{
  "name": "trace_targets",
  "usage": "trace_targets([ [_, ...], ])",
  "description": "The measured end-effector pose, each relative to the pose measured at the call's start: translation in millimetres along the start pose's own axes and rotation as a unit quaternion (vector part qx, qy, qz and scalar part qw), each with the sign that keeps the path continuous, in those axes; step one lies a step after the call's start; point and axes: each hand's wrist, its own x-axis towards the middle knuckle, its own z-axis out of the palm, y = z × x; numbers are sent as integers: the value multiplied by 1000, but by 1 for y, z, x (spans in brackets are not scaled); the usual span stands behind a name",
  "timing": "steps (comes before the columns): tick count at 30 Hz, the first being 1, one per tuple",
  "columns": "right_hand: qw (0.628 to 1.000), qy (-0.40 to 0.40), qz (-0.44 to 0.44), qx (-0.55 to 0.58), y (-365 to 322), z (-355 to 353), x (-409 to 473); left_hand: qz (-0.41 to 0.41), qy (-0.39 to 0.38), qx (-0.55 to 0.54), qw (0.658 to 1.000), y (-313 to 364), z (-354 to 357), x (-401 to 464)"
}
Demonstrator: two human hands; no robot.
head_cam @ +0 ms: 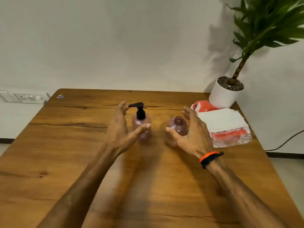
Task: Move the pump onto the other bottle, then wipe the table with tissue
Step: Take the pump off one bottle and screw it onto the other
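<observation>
Two pinkish translucent bottles stand side by side in the middle of the wooden table (65, 145). The left bottle (140, 125) carries a black pump (139, 110) whose spout points left. The right bottle (179, 126) has a bare open neck. My left hand (121, 129) is spread around the left bottle, thumb in front of it and fingers behind, without gripping it. My right hand (189, 134) cups the right bottle, thumb near its front and fingers past its far side; a firm grip is not visible. A tissue pack (225, 125) lies to the right.
A white pot (222, 96) with a green plant stands at the table's back right corner, next to the red and white tissue pack. A wall socket (24, 97) sits at the left behind the table. A dark cable (287, 142) runs beyond the right edge.
</observation>
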Motion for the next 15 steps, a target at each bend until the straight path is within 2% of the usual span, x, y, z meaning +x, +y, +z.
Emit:
trace_targets([
  [3, 999, 29, -20, 26, 12, 10, 3, 0, -13, -63, 998, -9, 15, 2],
  [9, 996, 69, -31, 42, 20, 18, 2, -25, 22, -76, 997, -20, 32, 2],
  [15, 996, 69, 0, 50, 11, 15, -6, -36, 19, -78, 996, -14, 29, -1],
])
